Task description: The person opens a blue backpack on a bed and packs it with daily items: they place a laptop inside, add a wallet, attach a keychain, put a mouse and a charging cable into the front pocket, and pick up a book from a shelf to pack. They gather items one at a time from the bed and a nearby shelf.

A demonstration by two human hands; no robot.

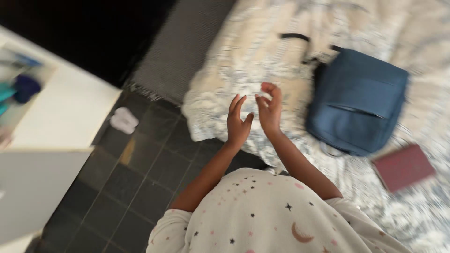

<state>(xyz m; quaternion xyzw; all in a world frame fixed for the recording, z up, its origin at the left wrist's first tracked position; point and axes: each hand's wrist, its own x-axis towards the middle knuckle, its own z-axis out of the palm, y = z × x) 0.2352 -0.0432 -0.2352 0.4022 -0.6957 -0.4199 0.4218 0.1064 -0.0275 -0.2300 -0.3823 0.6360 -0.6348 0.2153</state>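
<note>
Blue rectangular fabric backpack looked like matt woven cloth, with black webbing straps. Cream patterned bedspread under it was soft, rumpled cloth, matt. Dark red flat book had a smooth, dull cover; material unclear through blur. Grey ribbed rug was coarse textile with a fringed edge. Dark square floor tiles were smooth, faint sheen, pale grout. White shelf unit looked smooth, painted or laminate. Cream star-and-moon printed top was soft matt cloth. Both hands were bare.
</note>
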